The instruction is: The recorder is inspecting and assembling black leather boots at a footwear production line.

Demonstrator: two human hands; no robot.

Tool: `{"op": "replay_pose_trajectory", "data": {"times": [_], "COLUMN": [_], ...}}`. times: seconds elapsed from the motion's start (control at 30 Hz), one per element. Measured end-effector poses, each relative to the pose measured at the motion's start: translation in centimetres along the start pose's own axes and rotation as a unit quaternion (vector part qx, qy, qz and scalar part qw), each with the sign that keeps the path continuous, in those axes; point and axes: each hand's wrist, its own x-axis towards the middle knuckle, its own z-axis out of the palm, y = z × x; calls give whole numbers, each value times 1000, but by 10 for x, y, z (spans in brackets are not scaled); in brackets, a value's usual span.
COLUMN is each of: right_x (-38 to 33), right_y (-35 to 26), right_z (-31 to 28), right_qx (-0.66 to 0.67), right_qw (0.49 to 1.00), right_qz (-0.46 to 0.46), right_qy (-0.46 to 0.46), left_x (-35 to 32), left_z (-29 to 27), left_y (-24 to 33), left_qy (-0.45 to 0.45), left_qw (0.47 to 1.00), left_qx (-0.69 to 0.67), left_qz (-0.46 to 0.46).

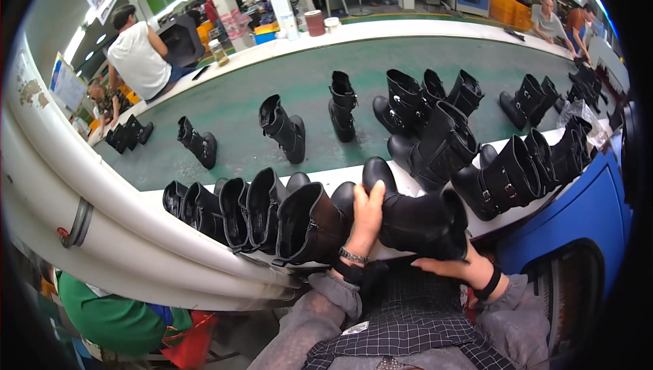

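A black leather boot (pixel 418 224) lies tipped on its side in front of me, its toe pointing away and its shaft opening toward the right. My left hand (pixel 367 217) grips it around the ankle, the fingers partly behind the leather. My right hand (pixel 456 269) is below the shaft's open end, fingers stretched out flat and the palm close to the leather; whether it bears weight I cannot tell. Left of my left hand, a boot with a brownish shaft (pixel 299 224) stands upright. Just beyond the held boot, a buckled boot (pixel 445 149) leans on the white ledge (pixel 340 178).
Several black boots stand along the green conveyor belt (pixel 238 145). More boots line the ledge at left, and buckled boots (pixel 513 179) stand at right. A white curved pipe (pixel 163 241) borders the left, a blue machine (pixel 564 213) the right. Co-workers sit across the belt.
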Motion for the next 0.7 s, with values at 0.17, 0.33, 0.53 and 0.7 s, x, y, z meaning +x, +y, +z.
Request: {"op": "replay_pose_trajectory", "data": {"times": [0.17,0.33,0.53,0.7], "right_x": [29,43,46,67], "right_y": [-18,-32,-60,-70], "right_z": [7,13,40,57], "right_qx": [56,-29,55,43], "right_qw": [986,993,995,980], "right_qz": [-56,-46,7,52], "right_qy": [148,108,83,188], "left_x": [-95,-163,-145,-139], "left_z": [-7,-73,-84,-36], "left_y": [23,57,48,49], "left_qy": [-84,40,124,28], "left_qw": [889,900,933,878], "left_qx": [312,223,263,350], "left_qz": [325,372,213,325]}}
